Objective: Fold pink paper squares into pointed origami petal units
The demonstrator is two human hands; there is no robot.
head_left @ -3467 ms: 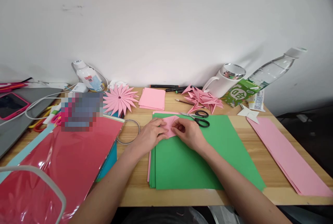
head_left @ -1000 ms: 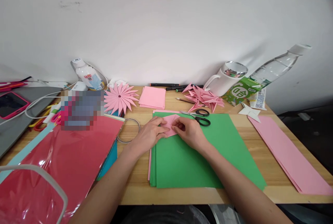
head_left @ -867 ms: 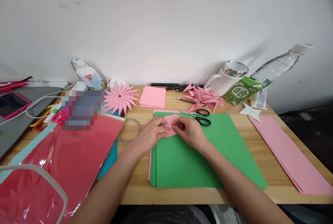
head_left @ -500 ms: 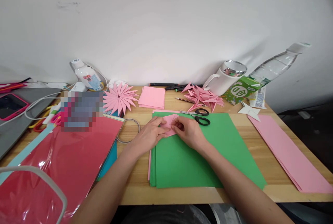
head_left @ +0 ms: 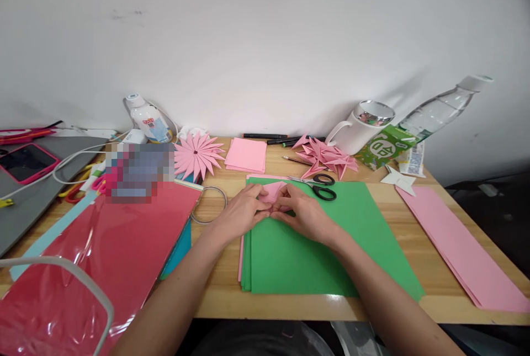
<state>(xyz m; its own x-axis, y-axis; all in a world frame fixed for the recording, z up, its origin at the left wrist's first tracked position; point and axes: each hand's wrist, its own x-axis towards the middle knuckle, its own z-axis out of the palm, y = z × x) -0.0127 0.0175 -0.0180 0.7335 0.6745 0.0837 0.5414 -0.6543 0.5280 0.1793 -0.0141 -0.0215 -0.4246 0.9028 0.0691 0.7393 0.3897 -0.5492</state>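
Note:
A small pink paper piece [head_left: 272,192] lies on a stack of green sheets [head_left: 323,251] in the middle of the wooden table. My left hand [head_left: 240,213] pinches its left side with closed fingers. My right hand [head_left: 305,213] presses and pinches its right side, fingers curled over the fold. Much of the pink piece is hidden between my fingertips. Black-handled scissors [head_left: 321,186] rest just beyond my right hand on the green stack's far edge.
A pink paper flower [head_left: 197,155], a pad of pink squares [head_left: 247,154] and a heap of folded pink points [head_left: 326,158] lie at the back. A white mug [head_left: 358,127], green carton [head_left: 384,146] and water bottle [head_left: 439,109] stand back right. Red sheets [head_left: 103,256] left, pink strips [head_left: 455,245] right.
My hands have drawn closer together over the pink piece, covering more of it. The view has shifted slightly to the left. Nothing else on the table moved.

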